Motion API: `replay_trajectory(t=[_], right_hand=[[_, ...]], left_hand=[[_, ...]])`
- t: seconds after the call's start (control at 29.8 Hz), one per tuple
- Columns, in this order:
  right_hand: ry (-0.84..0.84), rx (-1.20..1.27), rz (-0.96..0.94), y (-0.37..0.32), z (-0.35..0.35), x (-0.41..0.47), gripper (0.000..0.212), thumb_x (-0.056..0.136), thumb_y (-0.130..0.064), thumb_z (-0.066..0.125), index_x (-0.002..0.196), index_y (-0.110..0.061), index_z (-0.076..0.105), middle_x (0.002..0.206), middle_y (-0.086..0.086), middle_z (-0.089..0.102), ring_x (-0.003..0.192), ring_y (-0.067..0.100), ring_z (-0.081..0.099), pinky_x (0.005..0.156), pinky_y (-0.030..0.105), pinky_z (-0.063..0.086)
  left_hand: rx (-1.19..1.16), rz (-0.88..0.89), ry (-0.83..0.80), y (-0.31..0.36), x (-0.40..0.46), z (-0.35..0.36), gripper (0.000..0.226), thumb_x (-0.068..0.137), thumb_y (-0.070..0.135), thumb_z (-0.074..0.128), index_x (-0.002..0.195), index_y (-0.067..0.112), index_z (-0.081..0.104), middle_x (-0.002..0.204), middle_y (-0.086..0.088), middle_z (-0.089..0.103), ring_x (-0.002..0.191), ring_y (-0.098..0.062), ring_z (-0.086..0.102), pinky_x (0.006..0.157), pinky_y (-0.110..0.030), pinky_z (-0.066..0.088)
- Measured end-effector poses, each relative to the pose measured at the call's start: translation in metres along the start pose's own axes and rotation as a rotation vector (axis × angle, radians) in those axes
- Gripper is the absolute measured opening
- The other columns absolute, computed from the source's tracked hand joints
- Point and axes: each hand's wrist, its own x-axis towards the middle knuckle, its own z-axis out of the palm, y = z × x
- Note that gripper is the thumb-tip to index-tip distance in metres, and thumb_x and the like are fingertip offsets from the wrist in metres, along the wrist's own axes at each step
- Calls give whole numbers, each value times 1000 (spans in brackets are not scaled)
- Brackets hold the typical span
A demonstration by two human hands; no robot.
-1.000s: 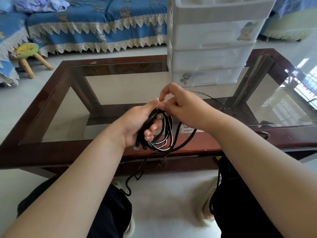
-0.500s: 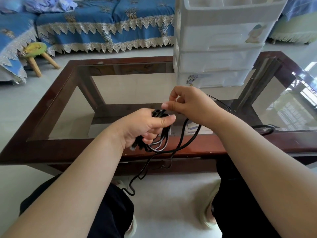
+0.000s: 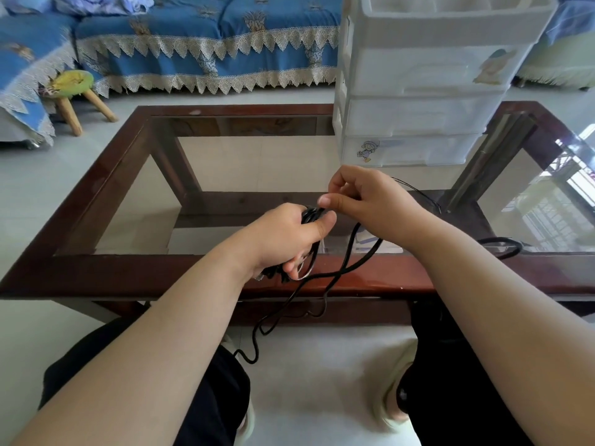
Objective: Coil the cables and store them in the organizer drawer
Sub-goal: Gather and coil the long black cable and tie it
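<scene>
My left hand (image 3: 285, 238) grips a bundle of black cable loops (image 3: 309, 217) over the table's near edge, thumb pressed across the top. My right hand (image 3: 367, 201) sits just right of it, fingers curled, pinching the same cable's strand above the bundle. A loose black tail (image 3: 341, 272) runs from under my right hand down past the table rim toward the floor between my knees. The white plastic organizer (image 3: 421, 82) with three shut drawers and an open top tray stands on the table behind my hands. Another black cable (image 3: 502, 246) lies on the glass at the right.
The glass-topped table with a dark red wooden frame (image 3: 128, 275) fills the middle. A blue sofa with lace trim (image 3: 206, 49) stands behind it, and a small green stool (image 3: 72, 91) at the far left. A thin black wire (image 3: 418, 191) lies on the glass.
My left thumb has closed over the loops. My right hand moved slightly up and right with the strand, and the hanging tail has shifted to trail lower right of the bundle.
</scene>
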Motion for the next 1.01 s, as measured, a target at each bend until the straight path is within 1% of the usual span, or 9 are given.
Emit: replay_trajectory(t=[0.07,0.17,0.23,0.37,0.5,0.67,0.84,0.94,1.01], right_hand=[[20,28,-24,0,-1,-1,37,81,-55,58,83,-18,56,50,-2,47,48,12,37,52,30,34],[-6,92,-42,-3,-5,-2,41,79,-59,51,87,-19,57,52,6,55,47,14,45,50,32,42],[-69,107,-12,1,-6,-2,29,84,-49,58,93,-21,57,57,-1,58,49,11,50,54,29,45],[-171,-152,124,17,-3,-1,23,91,-32,55,114,-28,51,91,2,66,85,21,64,76,37,52],[83,-530,299,19,-7,-6,44,84,-43,57,121,-22,47,124,6,48,116,29,45,95,43,36],[25,-713,502,5,-14,-15,57,84,-64,42,102,-10,38,81,3,59,68,24,55,53,29,37],[-247,-551,481,11,-24,-25,37,89,-33,55,116,-8,50,107,5,63,94,26,60,73,30,48],[-292,-112,357,12,-31,-29,14,94,-13,51,104,-12,62,90,-2,72,73,12,68,56,15,45],[-243,77,280,14,-40,-31,18,97,-11,48,98,-17,64,77,-5,72,56,8,62,57,19,48]], left_hand=[[-92,48,-16,3,0,0,54,97,46,45,74,-3,51,38,0,34,30,-13,29,42,-28,41],[-200,93,-39,5,-2,-4,51,94,49,44,104,2,63,40,0,32,30,-10,24,38,-23,33],[-262,111,-25,7,-2,-11,47,95,48,44,79,6,59,40,2,30,31,-10,23,37,-23,30],[-377,147,145,7,1,-20,44,91,52,44,68,16,37,39,4,27,32,-10,22,37,-23,30],[-502,149,276,3,5,-14,45,98,47,40,66,15,37,39,4,28,31,-9,23,37,-22,31],[-610,162,510,6,11,-10,47,101,40,42,61,15,34,39,5,26,32,-10,23,39,-24,31],[-742,157,655,8,13,-23,53,101,36,44,53,15,34,39,4,26,33,-11,22,39,-22,29],[-791,180,702,13,9,-34,39,103,30,42,66,17,47,38,7,25,33,-9,21,37,-19,28],[-826,170,744,12,9,-42,34,103,28,42,71,20,50,40,7,25,34,-8,20,37,-19,28]])
